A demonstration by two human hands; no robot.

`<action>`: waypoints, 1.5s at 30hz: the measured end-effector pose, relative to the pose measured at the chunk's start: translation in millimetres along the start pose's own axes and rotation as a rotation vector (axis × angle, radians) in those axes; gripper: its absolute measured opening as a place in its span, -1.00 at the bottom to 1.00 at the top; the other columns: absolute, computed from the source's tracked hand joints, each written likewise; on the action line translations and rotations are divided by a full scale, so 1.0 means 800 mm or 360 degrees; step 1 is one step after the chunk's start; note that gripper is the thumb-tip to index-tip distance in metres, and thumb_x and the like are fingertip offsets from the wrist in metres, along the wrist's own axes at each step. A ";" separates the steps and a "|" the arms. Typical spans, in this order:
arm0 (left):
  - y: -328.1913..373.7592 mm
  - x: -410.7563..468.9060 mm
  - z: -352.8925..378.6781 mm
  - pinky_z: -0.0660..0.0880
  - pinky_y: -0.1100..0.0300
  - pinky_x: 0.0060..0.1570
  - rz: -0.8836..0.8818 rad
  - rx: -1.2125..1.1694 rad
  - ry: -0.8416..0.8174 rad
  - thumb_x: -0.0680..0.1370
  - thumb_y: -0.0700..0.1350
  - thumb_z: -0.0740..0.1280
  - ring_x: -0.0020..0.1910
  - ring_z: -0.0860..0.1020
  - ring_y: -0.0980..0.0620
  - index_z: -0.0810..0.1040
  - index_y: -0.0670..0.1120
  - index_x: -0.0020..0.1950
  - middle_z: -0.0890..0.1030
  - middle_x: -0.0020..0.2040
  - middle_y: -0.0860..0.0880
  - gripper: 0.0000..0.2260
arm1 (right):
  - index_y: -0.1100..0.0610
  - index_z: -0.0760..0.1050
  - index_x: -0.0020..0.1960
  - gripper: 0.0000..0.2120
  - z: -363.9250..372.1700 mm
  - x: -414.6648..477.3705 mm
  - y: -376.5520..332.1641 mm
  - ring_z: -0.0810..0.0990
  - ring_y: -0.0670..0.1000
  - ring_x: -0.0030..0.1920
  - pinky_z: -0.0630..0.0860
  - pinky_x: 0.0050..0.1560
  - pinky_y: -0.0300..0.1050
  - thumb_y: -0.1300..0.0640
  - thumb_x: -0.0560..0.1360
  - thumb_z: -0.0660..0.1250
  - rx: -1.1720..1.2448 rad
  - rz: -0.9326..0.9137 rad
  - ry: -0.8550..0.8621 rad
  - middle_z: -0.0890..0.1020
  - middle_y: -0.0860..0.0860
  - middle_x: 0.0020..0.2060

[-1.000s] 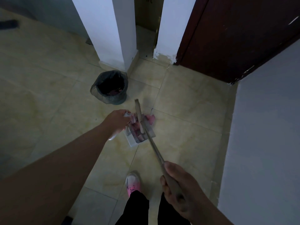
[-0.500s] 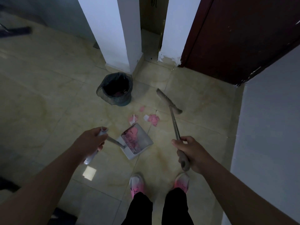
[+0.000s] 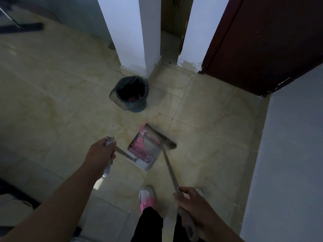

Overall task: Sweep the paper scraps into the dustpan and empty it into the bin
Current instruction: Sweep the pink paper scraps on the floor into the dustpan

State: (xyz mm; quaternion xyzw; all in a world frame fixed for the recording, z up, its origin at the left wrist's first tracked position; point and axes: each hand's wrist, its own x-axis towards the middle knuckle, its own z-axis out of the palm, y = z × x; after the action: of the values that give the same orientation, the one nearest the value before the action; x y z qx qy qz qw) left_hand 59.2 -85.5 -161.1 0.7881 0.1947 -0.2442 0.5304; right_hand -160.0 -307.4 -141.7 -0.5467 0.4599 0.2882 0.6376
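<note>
A grey dustpan rests on the tiled floor with pink paper scraps piled inside, and a few more lie at its open lip. My left hand grips the dustpan's upright handle. My right hand holds the broom by its long shaft. The broom head presses against the pan's front edge. A round bin lined with a dark bag stands on the floor beyond the pan, pink scraps showing inside.
A white pillar rises just behind the bin. A dark red door stands at the back right, and a grey wall runs along the right. My pink shoe is on the tiles below the pan.
The broom head swept back from the floor near the door to the dustpan's lip, pushing the loose pink scraps into it. The left hand stays on the pan's handle.
</note>
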 end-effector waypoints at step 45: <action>0.054 -0.066 -0.008 0.36 0.08 -0.31 0.0008 -0.0125 0.0104 0.52 -0.12 0.31 -0.44 0.40 -0.04 0.53 -0.18 -0.18 0.48 -0.45 -0.11 -0.85 | 0.16 0.47 -0.34 -0.67 0.004 -0.077 -0.220 0.32 -0.11 -0.67 0.25 -0.63 -0.27 0.00 0.51 0.41 0.0323 -0.0156 -0.0426 0.35 -0.01 -0.64</action>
State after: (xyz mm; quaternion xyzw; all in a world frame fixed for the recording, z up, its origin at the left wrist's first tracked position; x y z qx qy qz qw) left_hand 42.2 -97.8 -96.0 0.7747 0.2195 -0.2091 0.5549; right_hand -31.2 -337.1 -10.0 -0.4582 0.3704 0.2790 0.7583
